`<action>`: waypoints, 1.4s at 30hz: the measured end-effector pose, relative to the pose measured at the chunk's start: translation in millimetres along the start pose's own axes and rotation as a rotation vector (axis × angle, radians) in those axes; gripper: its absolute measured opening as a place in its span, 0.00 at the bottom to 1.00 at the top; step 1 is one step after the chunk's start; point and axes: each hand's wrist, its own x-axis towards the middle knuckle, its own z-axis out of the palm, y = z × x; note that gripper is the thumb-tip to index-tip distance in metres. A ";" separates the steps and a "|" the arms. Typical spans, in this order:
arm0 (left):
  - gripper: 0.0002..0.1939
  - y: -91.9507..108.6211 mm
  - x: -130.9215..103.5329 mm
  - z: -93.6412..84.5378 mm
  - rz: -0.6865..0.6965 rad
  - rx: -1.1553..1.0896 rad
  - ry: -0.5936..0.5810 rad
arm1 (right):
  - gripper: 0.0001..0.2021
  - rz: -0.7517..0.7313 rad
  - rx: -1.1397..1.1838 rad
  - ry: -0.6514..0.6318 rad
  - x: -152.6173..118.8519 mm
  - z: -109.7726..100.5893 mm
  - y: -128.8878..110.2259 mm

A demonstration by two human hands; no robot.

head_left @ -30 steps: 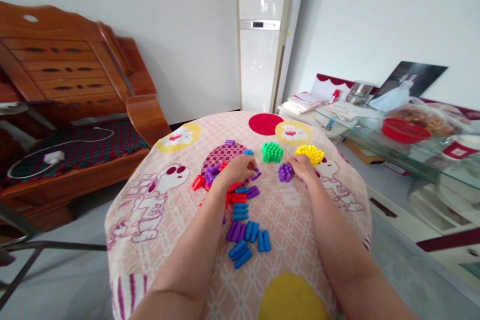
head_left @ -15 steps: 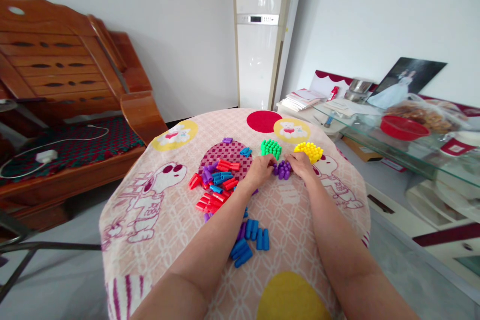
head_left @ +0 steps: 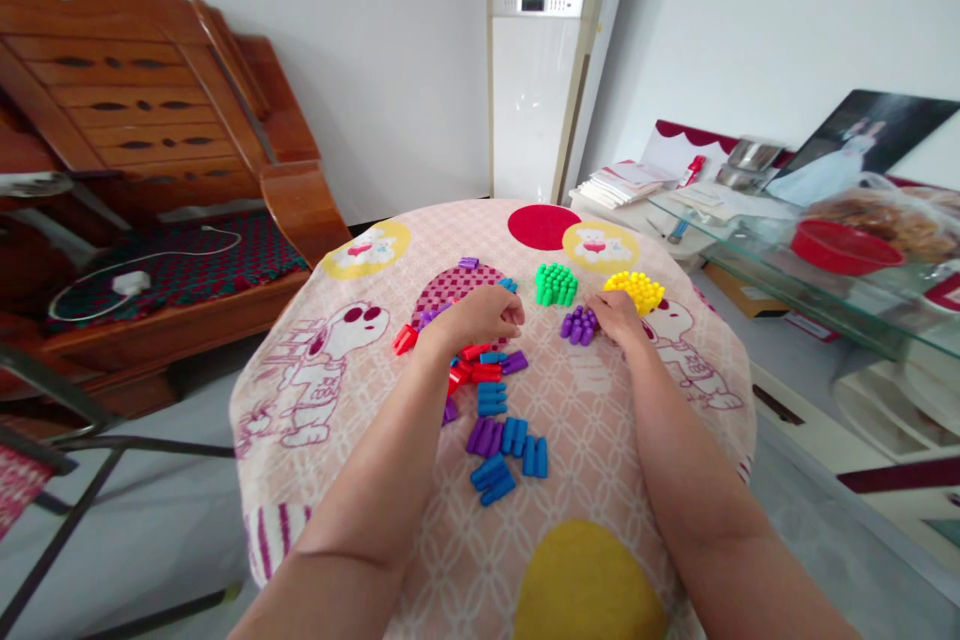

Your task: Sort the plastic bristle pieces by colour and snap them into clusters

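My left hand (head_left: 487,314) hovers over the scattered pile, its fingers curled and pointing right; whether they hold anything is hidden. Under and in front of it lie red pieces (head_left: 480,373), blue pieces (head_left: 492,398) and purple pieces (head_left: 486,436). My right hand (head_left: 615,312) rests with its fingertips at the right side of a standing purple cluster (head_left: 578,325). Behind that cluster stands a green cluster (head_left: 556,285). A yellow cluster (head_left: 634,292) stands just beyond my right hand, partly covered by it.
The round table has a patterned cloth (head_left: 585,480). A wooden bench (head_left: 150,140) stands at the left. At the right, a glass-topped cabinet holds a red bowl (head_left: 846,247), papers (head_left: 615,184) and a bagged item. A tall white appliance (head_left: 534,100) stands behind.
My left hand has left the purple cluster and moved left over the loose pieces. My right hand stays by the cluster. The view has shifted slightly.
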 end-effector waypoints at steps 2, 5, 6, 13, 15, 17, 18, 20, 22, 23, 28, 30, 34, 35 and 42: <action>0.07 4.5 -7.2 -1.2 -0.002 0.069 0.001 | 0.19 0.011 0.021 -0.008 -0.3 0.3 -0.4; 0.11 9.6 -13.0 11.1 -0.015 0.165 0.010 | 0.19 0.012 0.016 -0.006 -1.3 -0.5 -2.1; 0.12 10.3 -14.3 17.6 -0.026 0.200 0.000 | 0.19 0.010 0.006 -0.003 -1.6 -1.0 -2.5; 0.16 13.7 -10.1 46.9 -0.033 0.283 0.043 | 0.20 -0.028 -0.025 0.006 -2.7 -2.6 -2.5; 0.17 15.1 -0.1 46.9 -0.028 0.248 0.134 | 0.19 -0.009 -0.017 -0.003 -2.6 -2.1 -2.5; 0.17 15.8 13.9 46.6 -0.026 0.214 0.215 | 0.19 -0.002 -0.007 -0.013 -2.1 -1.2 -2.3; 0.16 15.9 21.7 47.2 -0.025 0.205 0.245 | 0.19 -0.002 -0.006 -0.015 -1.8 -0.6 -2.1; 0.16 16.3 37.6 50.0 -0.032 0.205 0.280 | 0.19 -0.013 -0.015 -0.006 -1.0 0.5 -1.1; 0.17 17.6 51.7 54.5 -0.055 0.215 0.293 | 0.19 -0.032 -0.028 0.009 -0.1 1.4 0.0; 0.17 18.5 57.7 56.9 -0.068 0.223 0.294 | 0.18 -0.039 -0.032 0.016 0.2 1.8 0.5; 0.18 23.5 76.2 67.5 -0.036 0.254 0.233 | 0.19 -0.034 -0.012 0.035 0.7 2.8 0.9; 0.20 24.1 79.4 70.6 0.015 0.234 0.210 | 0.19 -0.038 -0.008 0.039 0.5 2.8 0.5; 0.24 22.0 76.7 67.9 0.057 0.168 0.194 | 0.19 -0.036 -0.005 0.033 0.3 2.5 0.4; 0.24 20.5 73.0 63.7 0.055 0.153 0.199 | 0.19 -0.036 -0.001 0.029 0.3 2.6 0.6; 0.19 -1.1 8.5 -0.7 -0.050 0.169 0.179 | 0.18 -0.019 0.001 0.038 -0.2 2.9 1.7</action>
